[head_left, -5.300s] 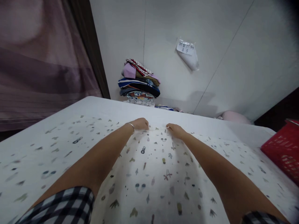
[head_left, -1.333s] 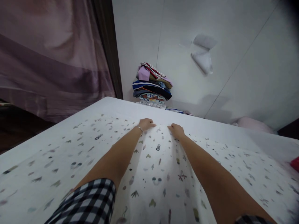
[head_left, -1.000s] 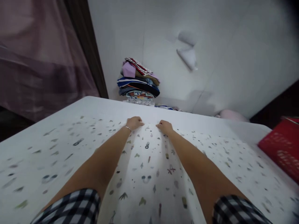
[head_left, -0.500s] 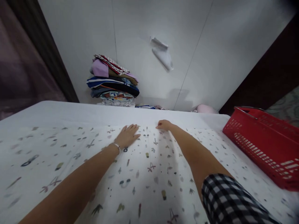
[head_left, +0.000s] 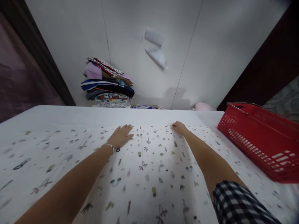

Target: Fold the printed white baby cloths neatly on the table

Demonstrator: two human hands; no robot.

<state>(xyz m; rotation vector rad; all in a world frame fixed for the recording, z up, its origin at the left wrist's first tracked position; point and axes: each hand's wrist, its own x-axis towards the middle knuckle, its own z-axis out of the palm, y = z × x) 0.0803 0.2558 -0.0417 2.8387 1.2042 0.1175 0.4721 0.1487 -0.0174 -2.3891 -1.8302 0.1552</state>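
A white cloth (head_left: 144,161) printed with small plants, sunglasses and other motifs lies spread over the white-covered surface. My left hand (head_left: 121,136) rests flat on it near its far edge, fingers stretched out, a bracelet at the wrist. Further right, my right hand (head_left: 179,128) is closed at that same far edge, its fingertips curled onto the cloth's border. Exactly how much fabric is between those fingers is hidden.
A red plastic basket (head_left: 259,140) with a metal handle stands on the right. Behind the far edge rises a stack of folded clothes (head_left: 108,82) against the white wall (head_left: 130,37). A pink rounded item (head_left: 203,106) shows at the back right. Dark curtains (head_left: 35,46) hang at left.
My right hand has slid rightward along the cloth's far edge, away from the left hand. My left hand keeps its place on the cloth. The view has shifted slightly.
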